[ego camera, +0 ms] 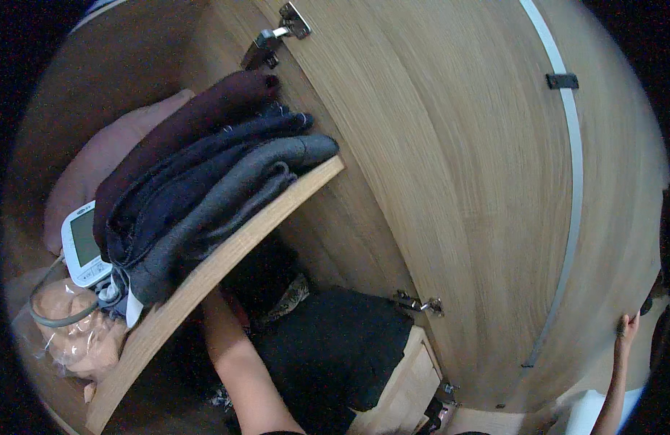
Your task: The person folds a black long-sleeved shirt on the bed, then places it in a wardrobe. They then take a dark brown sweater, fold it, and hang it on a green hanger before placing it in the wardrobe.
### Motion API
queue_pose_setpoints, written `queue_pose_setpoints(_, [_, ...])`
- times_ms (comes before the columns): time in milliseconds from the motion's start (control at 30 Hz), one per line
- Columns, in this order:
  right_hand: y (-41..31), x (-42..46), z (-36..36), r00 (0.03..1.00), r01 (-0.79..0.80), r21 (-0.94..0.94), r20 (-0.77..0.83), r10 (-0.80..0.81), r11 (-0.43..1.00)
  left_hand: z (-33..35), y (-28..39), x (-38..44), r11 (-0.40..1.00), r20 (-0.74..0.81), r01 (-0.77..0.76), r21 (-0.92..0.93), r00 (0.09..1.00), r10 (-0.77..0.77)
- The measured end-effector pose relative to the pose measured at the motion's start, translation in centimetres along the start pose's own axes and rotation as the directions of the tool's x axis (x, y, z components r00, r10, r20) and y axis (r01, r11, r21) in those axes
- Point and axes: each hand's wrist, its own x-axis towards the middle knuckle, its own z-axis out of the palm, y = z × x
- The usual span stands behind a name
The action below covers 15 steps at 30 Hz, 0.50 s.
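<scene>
My left forearm point(239, 364) reaches in under a wooden shelf point(215, 288) of a wardrobe; the hand itself is hidden beneath the shelf. Around the forearm lie dark folded clothes point(335, 342) in the lower compartment, with a patterned grey fabric point(291, 296) behind them. Far to the right, my right hand point(628, 329) grips the outer edge of the open wardrobe door point(476, 217). Above my left arm, the shelf carries a stack of folded dark trousers and knitwear point(204, 185).
Left of the stack are a white blood pressure monitor point(84, 244) with a grey tube, a clear plastic bag point(76, 326) around beige fabric, and a pink garment point(111, 141). Metal hinges point(419, 304) join the door. A pale drawer front point(400, 380) sits below the clothes.
</scene>
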Motion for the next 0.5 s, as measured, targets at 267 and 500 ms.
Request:
queue_pose_setpoints(267, [-0.1, 0.6, 0.1, 0.999, 0.037, -0.235, 0.019, -0.033, 0.971, 0.2, 0.9, -0.2, 0.934, 0.166, -0.218, 0.283, 0.970, 0.176])
queue_pose_setpoints(500, [-8.1, -0.4, 3.0, 0.984, -0.102, -0.065, 0.142, 0.110, 0.993, -0.4, 5.4, -4.4, 0.917, 0.103, -0.351, 0.187, 0.936, 0.337])
